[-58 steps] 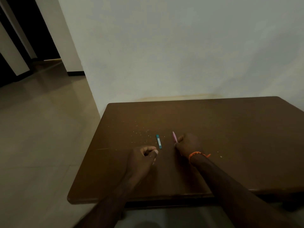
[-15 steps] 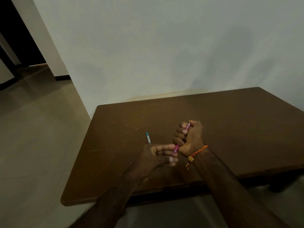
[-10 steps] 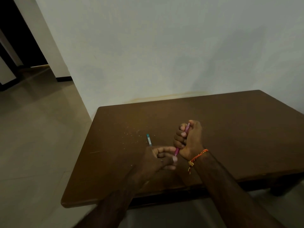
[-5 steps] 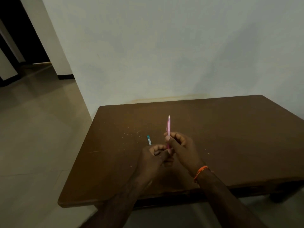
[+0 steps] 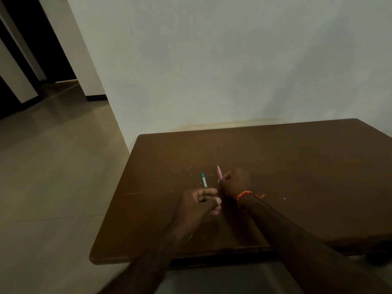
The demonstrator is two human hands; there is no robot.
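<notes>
My right hand [image 5: 235, 183], with an orange thread band on the wrist, grips a pink pen [image 5: 219, 172] low over the brown table [image 5: 297, 166]; the pen's end sticks out past the fingers and points away from me. My left hand [image 5: 201, 203] rests on the table just left of it, fingers curled, thumb against the forefinger; nothing shows in it. A short teal stick [image 5: 204, 180] with a white label lies flat on the table just beyond my left hand, left of the pen.
Small pale crumbs [image 5: 180, 172] are scattered on the table beyond the teal stick. A white wall [image 5: 233, 71] stands behind the table. Tiled floor [image 5: 53, 166] runs along the left toward a dark doorway [image 5: 25, 49].
My right hand has lowered the pink pen from upright in the air to near the table top. My left hand has drawn apart from the right and settled on the table.
</notes>
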